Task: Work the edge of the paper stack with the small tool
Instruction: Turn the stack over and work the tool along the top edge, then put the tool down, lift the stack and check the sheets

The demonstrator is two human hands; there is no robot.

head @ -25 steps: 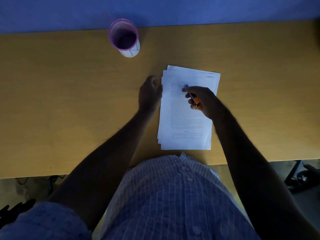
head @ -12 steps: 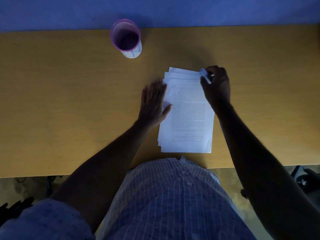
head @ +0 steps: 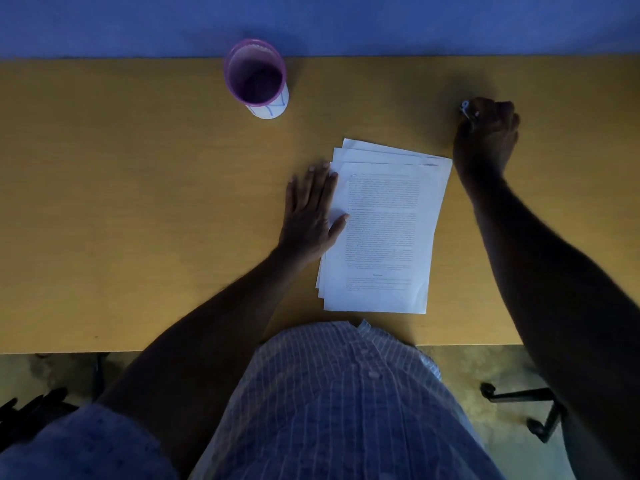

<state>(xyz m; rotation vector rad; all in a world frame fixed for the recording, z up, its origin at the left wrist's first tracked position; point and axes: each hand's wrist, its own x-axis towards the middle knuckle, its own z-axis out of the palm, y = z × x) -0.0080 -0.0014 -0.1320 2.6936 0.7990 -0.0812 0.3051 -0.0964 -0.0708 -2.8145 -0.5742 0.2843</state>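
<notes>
A: Blue wall (head: 381, 22) behind, yellow wood table (head: 138, 202) in front: we sit at its near edge in dim light, our striped shirt (head: 339, 403) filling the bottom of the view

B: We see the paper stack (head: 381, 233) lying near the middle of the table, just beyond our shirt, its sheets fanned a little so that several top edges show one behind another, and the top sheet printed with text

A: Our left hand (head: 310, 216) lies flat and open, fingers straight and together; the palm sits on the table beside the stack, while the thumb and the side of the hand overlap its left margin

B: Our right hand (head: 486, 133) is off the paper, on the table up and to the right of the stack's top right corner, apart from it. It is curled closed around the small tool (head: 467, 110), of which only a pale, shiny end pokes out at the knuckles; what kind of tool it is we cannot tell

A: Farther back and to the left, near the wall, a purple cup (head: 256, 76) stands upright on a white coaster (head: 268, 109) marked with blue lines, well apart from both hands

B: Below the table edge we make out the floor and the dark legs and castors of a chair base (head: 519, 407) at the right
</notes>
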